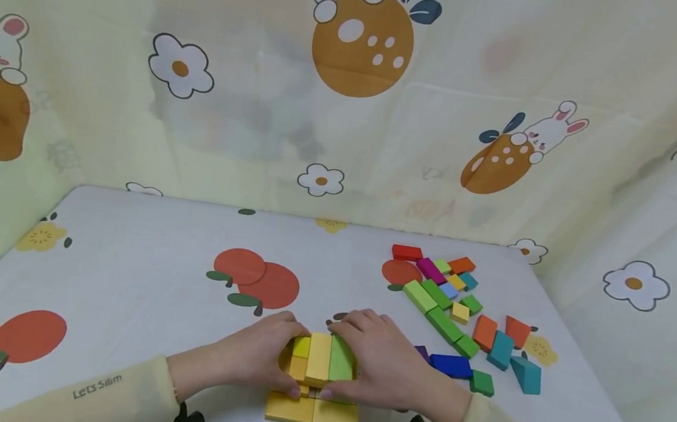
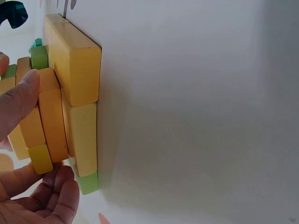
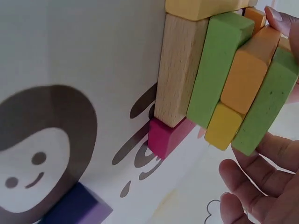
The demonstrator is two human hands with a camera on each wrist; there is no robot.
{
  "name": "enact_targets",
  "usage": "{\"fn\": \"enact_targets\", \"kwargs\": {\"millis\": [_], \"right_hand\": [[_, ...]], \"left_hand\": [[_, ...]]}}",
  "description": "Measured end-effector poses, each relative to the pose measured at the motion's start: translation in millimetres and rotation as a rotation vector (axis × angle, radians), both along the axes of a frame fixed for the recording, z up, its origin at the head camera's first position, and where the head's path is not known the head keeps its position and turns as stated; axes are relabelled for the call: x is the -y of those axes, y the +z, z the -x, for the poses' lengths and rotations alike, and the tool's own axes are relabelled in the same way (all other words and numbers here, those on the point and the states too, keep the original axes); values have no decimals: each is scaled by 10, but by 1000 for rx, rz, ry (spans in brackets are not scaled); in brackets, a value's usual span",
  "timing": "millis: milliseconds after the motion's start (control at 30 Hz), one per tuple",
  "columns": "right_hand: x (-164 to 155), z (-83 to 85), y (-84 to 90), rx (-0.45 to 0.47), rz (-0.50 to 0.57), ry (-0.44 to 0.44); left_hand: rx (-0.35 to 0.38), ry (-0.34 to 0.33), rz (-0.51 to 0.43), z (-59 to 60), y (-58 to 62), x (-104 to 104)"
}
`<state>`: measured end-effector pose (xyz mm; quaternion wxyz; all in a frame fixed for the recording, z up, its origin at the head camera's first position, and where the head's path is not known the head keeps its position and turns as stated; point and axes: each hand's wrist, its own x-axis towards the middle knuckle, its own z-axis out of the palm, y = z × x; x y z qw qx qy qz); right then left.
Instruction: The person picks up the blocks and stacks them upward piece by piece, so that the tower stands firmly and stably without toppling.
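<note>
A stack of wooden building blocks stands at the front middle of the table, with two yellow blocks (image 1: 289, 409) along its near base. On top lie a yellow block (image 1: 319, 358) and a light green block (image 1: 341, 361). My left hand (image 1: 263, 348) holds the upper layers from the left, thumb on the near side and fingers round the far end. From the right, my right hand (image 1: 390, 363) grips the same layers, its fingers at the far end of the green block (image 3: 266, 102). Below it show an orange block (image 3: 244, 77), a plain wood block (image 3: 176, 70) and a magenta block (image 3: 166, 137).
Right of the stack lie a blue block (image 1: 451, 366), a small green block (image 1: 482, 382) and a teal triangular block (image 1: 525, 375). Several more coloured blocks spread toward the back right. A printed curtain (image 1: 246, 138) hangs behind the patterned tablecloth (image 1: 140, 300).
</note>
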<state>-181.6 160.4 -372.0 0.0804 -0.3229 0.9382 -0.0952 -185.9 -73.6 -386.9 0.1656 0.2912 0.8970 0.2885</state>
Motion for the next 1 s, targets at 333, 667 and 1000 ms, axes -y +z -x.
{"fn": "enact_targets", "kwargs": {"millis": [333, 667, 1000], "right_hand": [[49, -5, -17, -3, 1, -9], [63, 5, -16, 1, -13, -9], [77, 9, -4, 20, -20, -17]], "left_hand": [[-7, -4, 6, 7, 3, -11], [-15, -3, 7, 9, 0, -11], [-9, -2, 11, 13, -6, -4]]}}
